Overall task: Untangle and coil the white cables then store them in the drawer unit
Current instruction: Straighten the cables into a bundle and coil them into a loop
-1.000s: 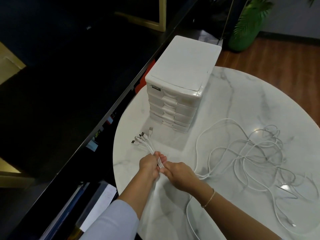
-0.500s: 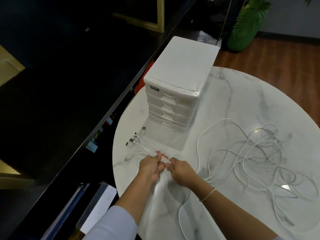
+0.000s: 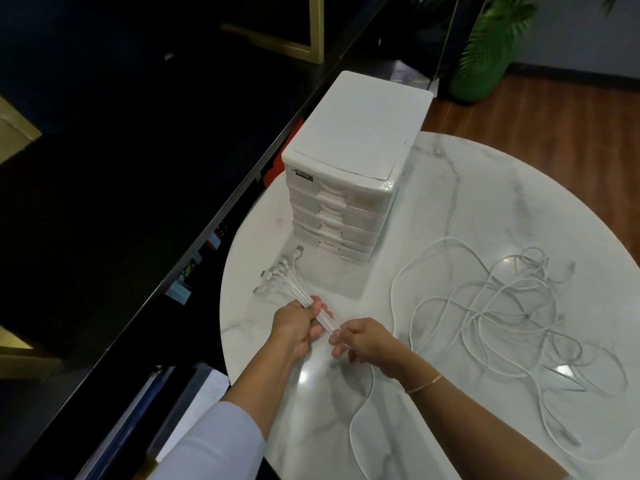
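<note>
Several white cables [image 3: 485,306] lie in a loose tangle on the right half of the round marble table [image 3: 485,188]. Their plug ends [image 3: 280,271] are gathered side by side and fan out on the table's left part. My left hand [image 3: 298,323] grips this bunch just behind the plugs. My right hand [image 3: 367,341] pinches the same bunch a short way along, and the strands run taut between the two hands. The white drawer unit [image 3: 349,174] stands upright at the table's far left, all its drawers closed.
A dark counter [image 3: 138,168] runs along the table's left edge, with papers [image 3: 204,393] below it. A green potted plant [image 3: 485,57] stands on the wooden floor [image 3: 554,112] beyond the table. One cable loop [image 3: 360,417] hangs towards the table's near edge.
My hands have drawn apart along the cable bunch, the right one sliding away from the left. The plug ends have shifted slightly on the table.
</note>
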Available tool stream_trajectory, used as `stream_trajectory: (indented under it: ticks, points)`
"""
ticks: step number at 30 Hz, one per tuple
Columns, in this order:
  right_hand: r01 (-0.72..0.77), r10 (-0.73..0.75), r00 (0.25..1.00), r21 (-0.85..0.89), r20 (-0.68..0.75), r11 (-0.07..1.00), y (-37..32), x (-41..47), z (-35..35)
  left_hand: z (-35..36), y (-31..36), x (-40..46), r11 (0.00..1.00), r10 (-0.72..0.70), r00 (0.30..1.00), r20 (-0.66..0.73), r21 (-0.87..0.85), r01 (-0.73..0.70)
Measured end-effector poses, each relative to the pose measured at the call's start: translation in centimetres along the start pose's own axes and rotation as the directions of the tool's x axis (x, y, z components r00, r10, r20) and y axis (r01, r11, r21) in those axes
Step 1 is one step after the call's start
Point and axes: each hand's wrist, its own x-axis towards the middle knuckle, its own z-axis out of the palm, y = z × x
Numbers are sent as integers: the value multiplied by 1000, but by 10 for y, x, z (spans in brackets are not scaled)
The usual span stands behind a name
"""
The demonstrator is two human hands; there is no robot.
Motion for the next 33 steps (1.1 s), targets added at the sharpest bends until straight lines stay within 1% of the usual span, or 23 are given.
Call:
stream_trajectory:
  ticks: [3, 6, 8, 12, 14, 19, 23, 25, 27, 28, 29, 30, 32, 33]
  points:
    - [-21, 21, 1000, 6, -18, 1000, 1, 0, -1, 1, -2, -1, 1000, 4, 1000, -18, -6, -5]
    - [-18, 18, 1000, -26, 19, 999, -2, -2, -8, 2, -4, 0, 1000, 4, 999, -36, -20, -4]
    - [-26, 24, 999, 45, 41, 999, -1, -4, -15, 6, -4, 0, 1000, 5, 1000, -28, -8, -5]
    - [-27, 21, 999, 216, 31, 976, 5, -5, -24, 13, 0, 1, 999, 13, 1000, -2, 45, -13]
    - [-24, 11, 998, 253, 55, 967, 4, -4, -24, 14, 1, 3, 999, 17, 1000, 2, 40, -17]
    - [27, -40, 989, 95, 142, 995, 6, -10, -27, 14, 2, 8, 1000, 13, 1000, -5, 8, -13]
    - [34, -25, 971, -32, 236, 999, 18, -22, -43, 9, 3, 12, 1000, 4, 1000, -18, -23, -4]
    - [40, -19, 947, -59, 320, 997, 24, -30, -55, 6, 6, 14, 1000, 11, 999, -35, -27, -12]
    - [29, -20, 927, -20, 375, 999, 27, -39, -68, 4, 9, 14, 999, 21, 999, -49, -35, -23]
    - [21, -27, 929, 22, 368, 1000, 29, -41, -74, 4, 11, 14, 999, 20, 999, -51, -42, -22]
    - [30, -38, 944, 30, 328, 999, 30, -43, -80, 5, 12, 13, 999, 16, 999, -49, -51, -18]
    - [62, -54, 965, -24, 256, 998, 31, -43, -84, 5, 13, 13, 998, 11, 999, -50, -60, -14]
    - [128, -106, 989, -230, 105, 965, 32, -41, -91, 6, 14, 12, 997, 5, 998, -59, -74, -10]
    - [144, -118, 989, -348, 94, 926, 31, -40, -94, 6, 15, 12, 997, 4, 998, -61, -75, -9]
